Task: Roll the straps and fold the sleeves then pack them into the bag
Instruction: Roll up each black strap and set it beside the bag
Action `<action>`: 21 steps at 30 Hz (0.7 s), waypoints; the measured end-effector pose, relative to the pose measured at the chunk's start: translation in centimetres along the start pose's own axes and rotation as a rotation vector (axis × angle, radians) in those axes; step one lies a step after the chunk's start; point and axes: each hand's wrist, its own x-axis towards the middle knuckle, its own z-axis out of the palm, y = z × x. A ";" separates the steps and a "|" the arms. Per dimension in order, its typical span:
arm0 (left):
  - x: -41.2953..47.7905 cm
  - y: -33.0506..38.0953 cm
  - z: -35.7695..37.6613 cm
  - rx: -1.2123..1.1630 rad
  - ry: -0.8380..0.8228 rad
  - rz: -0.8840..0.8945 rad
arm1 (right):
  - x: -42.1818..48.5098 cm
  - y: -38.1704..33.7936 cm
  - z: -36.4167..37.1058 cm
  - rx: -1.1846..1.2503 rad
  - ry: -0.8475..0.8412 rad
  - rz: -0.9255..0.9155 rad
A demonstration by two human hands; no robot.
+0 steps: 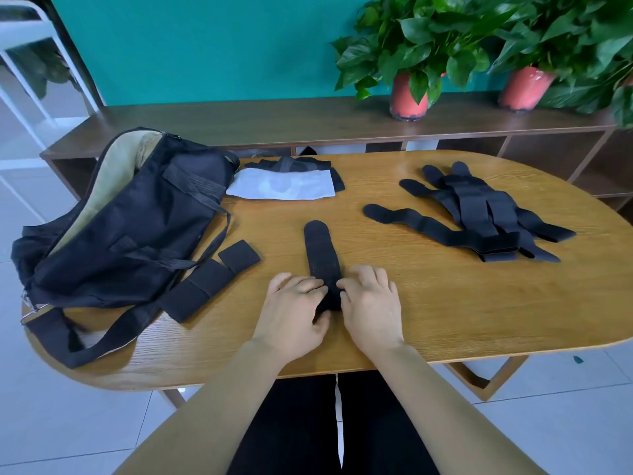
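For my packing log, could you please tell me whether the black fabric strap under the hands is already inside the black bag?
No, the black fabric strap lies on the wooden table, right of the black bag.

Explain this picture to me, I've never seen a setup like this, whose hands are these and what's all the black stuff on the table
There is no machine here. A person wears a camera on the head, so this single picture looks forward and down at their own two bare hands. The left hand and right hand both pinch the near end of a black strap lying on the wooden table, apparently starting to roll it. On the left sits an open black bag, with three short strap pieces beside it. A pile of straps lies to the right. At the far edge are a white sleeve and more black fabric. Two potted plants stand on the shelf behind.
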 end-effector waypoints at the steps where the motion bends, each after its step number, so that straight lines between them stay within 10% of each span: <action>1: -0.2 -0.2 -0.2 -0.012 -0.018 0.018 | -0.2 0.2 -0.1 -0.018 -0.015 -0.074; 8: -2.0 -0.8 -1.8 -0.196 -0.027 0.026 | -2.9 0.7 -2.4 0.163 -0.197 -0.181; 21: -0.5 -0.1 -1.5 -0.419 0.016 -0.387 | -1.1 -2.2 -1.3 0.266 -0.134 0.339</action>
